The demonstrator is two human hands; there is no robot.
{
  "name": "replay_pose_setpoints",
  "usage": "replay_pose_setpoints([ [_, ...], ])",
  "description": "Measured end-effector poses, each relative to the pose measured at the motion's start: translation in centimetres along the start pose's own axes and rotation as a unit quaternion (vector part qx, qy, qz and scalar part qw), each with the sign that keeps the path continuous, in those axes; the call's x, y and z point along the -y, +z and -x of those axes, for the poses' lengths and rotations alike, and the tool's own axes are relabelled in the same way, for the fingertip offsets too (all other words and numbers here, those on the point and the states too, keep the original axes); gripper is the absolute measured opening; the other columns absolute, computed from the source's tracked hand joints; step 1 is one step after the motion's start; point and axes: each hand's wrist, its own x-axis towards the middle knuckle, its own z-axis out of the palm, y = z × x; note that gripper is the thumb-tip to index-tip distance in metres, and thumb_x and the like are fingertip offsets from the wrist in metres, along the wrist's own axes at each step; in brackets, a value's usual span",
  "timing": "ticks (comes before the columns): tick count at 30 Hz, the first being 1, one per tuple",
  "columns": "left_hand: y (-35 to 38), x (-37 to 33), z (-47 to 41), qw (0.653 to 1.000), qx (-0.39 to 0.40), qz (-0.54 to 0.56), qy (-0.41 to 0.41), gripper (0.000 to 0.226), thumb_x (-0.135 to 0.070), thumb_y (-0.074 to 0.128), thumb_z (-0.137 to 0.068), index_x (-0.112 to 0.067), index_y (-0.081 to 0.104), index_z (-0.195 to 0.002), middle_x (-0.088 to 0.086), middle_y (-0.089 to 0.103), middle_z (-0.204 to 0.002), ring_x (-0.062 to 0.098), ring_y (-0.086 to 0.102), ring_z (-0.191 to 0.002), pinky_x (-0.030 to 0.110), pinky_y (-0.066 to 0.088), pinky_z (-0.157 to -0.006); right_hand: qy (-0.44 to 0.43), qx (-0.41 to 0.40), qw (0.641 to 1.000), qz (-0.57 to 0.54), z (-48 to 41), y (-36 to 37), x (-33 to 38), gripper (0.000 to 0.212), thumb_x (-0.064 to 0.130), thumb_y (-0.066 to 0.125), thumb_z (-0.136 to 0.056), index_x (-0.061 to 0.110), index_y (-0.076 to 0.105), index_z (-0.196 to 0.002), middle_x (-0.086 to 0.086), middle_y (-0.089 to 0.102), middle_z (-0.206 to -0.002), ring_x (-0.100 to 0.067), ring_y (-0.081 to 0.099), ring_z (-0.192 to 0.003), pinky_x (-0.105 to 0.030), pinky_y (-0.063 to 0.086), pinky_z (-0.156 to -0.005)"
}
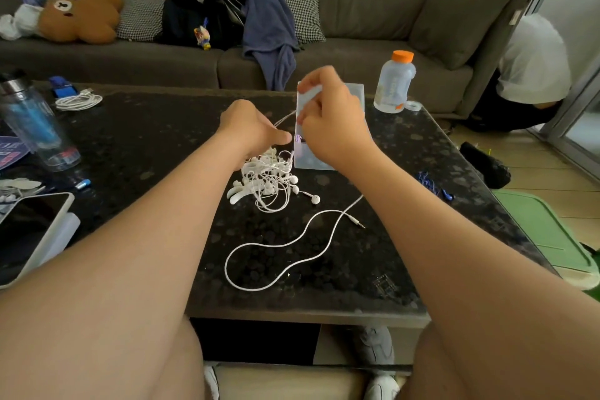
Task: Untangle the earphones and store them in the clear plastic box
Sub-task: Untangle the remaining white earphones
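Dark speckled glossy table (406, 146), grey fabric sofa (373, 10) behind, tiled floor right. Tangled white earphones (269, 178) piled mid-table, one cord loop trailing toward the near edge. Left hand (250, 130) pinches a thin cord above the pile; right hand (331, 120) pinches the same cord in front of the upright clear plastic box (357, 91).

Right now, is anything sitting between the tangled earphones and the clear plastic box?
Nothing visible does. The earphone tangle lies right against the near left side of the clear plastic box. Only the right hand is in front of the box, pinching a cord that runs to the left hand.
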Motion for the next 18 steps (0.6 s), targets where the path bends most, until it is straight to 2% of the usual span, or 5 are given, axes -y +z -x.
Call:
replay_pose_setpoints([
  [3,-0.3,1.1,-0.2,0.999,-0.01,-0.008,0.031,0.021,-0.035,0.084,-0.09,-0.016,0.083,-0.098,0.004,0.075,-0.119,0.023,0.065,-0.12,0.033,0.048,-0.089,0.018,-0.066,0.996,-0.066,-0.1,-1.0,0.0,0.034,-0.004,0.043,-0.099,0.015,0.054,-0.125,-0.002,0.068,-0.096,-0.02,0.067,-0.092,-0.041,0.055,-0.085],
  [7,-0.5,2.4,-0.2,0.99,0.069,-0.091,0.082,0.019,-0.039,0.074,-0.098,-0.023,0.085,-0.1,-0.002,0.077,-0.106,0.016,0.067,-0.103,0.033,0.051,-0.087,0.113,-0.073,0.991,-0.01,-0.8,-0.9,-0.9,0.026,0.005,0.048,-0.102,0.011,0.063,-0.122,0.0,0.063,-0.104,-0.025,0.069,-0.096,-0.043,0.061,-0.085],
  [10,-0.4,2.6,-0.2,0.98,0.107,-0.128,0.112,0.021,-0.042,0.068,-0.102,-0.029,0.083,-0.095,-0.005,0.073,-0.084,0.014,0.066,-0.079,0.031,0.048,-0.07,0.176,0.0,0.982,0.065,-1.1,-0.4,-1.9,0.029,0.024,0.059,-0.095,0.005,0.068,-0.114,-0.015,0.071,-0.108,-0.036,0.07,-0.101,-0.049,0.061,-0.092],
  [13,-0.2,2.2,0.2,0.977,0.1,-0.121,0.143,0.028,-0.039,0.063,-0.105,-0.025,0.081,-0.09,-0.01,0.056,-0.059,0.01,0.051,-0.057,0.029,0.039,-0.06,0.191,0.074,0.972,0.117,-0.4,-0.1,-2.2,0.037,0.023,0.073,-0.089,0.01,0.066,-0.123,-0.009,0.069,-0.113,-0.032,0.067,-0.106,-0.051,0.058,-0.098],
  [18,-0.1,1.7,0.5,0.966,0.112,-0.136,0.191,0.032,-0.046,0.063,-0.104,-0.026,0.08,-0.086,-0.007,0.06,-0.062,0.013,0.052,-0.058,0.031,0.04,-0.058,0.112,0.12,0.985,0.057,-0.5,0.0,-2.3,0.044,0.017,0.075,-0.084,0.02,0.06,-0.126,-0.003,0.07,-0.114,-0.024,0.066,-0.108,-0.037,0.052,-0.096],
])
